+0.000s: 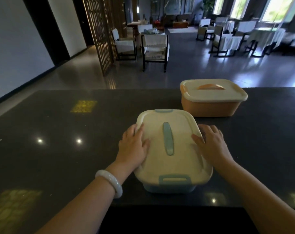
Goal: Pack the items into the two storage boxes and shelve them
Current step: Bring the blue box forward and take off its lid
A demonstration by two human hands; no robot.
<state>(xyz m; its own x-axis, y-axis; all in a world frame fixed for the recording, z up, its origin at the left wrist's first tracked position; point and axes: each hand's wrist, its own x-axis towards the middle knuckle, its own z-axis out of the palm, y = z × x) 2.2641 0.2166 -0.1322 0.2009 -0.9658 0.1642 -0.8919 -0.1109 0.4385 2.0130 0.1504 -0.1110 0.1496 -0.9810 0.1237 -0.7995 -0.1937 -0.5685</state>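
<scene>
A blue storage box (168, 189) with a cream lid (177, 159) and blue handle sits on the dark counter (59, 132) right in front of me. My left hand (134, 146) lies flat on the lid's left edge. My right hand (212, 144) rests on the lid's right edge, thumb on top and fingers down the side. Behind it to the right stands an orange storage box (209, 107), its cream lid (214, 95) shut. No loose items are in view.
The counter's near edge runs just below the blue box. Beyond the far edge lies an open floor with chairs (155, 48), tables and a wooden lattice screen (101, 34).
</scene>
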